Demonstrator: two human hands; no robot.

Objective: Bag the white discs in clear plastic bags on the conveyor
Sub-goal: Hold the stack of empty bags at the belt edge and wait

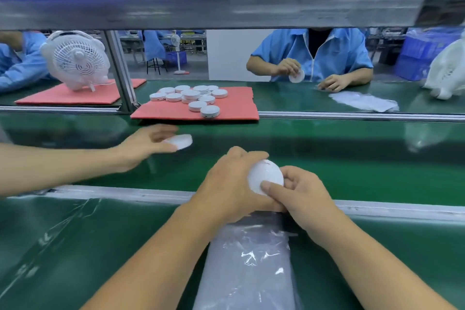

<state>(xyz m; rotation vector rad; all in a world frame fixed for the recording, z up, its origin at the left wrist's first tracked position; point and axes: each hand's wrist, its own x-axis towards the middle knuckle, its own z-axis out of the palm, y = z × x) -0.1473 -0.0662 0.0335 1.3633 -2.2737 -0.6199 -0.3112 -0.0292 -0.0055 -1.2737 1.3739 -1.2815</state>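
A white disc (264, 175) is held between both my hands over the near edge of the green conveyor (327, 158). My left hand (226, 184) curls round its left side. My right hand (302, 194) pinches its right side with the thumb pressed on its face. Directly under my hands and forearms lies a stack of clear plastic bags (246, 259). I cannot tell whether a bag covers the disc. Several more white discs (191, 99) are piled on a red foam mat (231, 111) across the belt.
Another person's hand (141, 148) reaches in from the left, holding a white disc (180, 141) above the belt. A worker opposite handles a disc (297, 75), with loose bags (362, 100) beside them. A white fan (78, 60) stands at the far left on another red mat.
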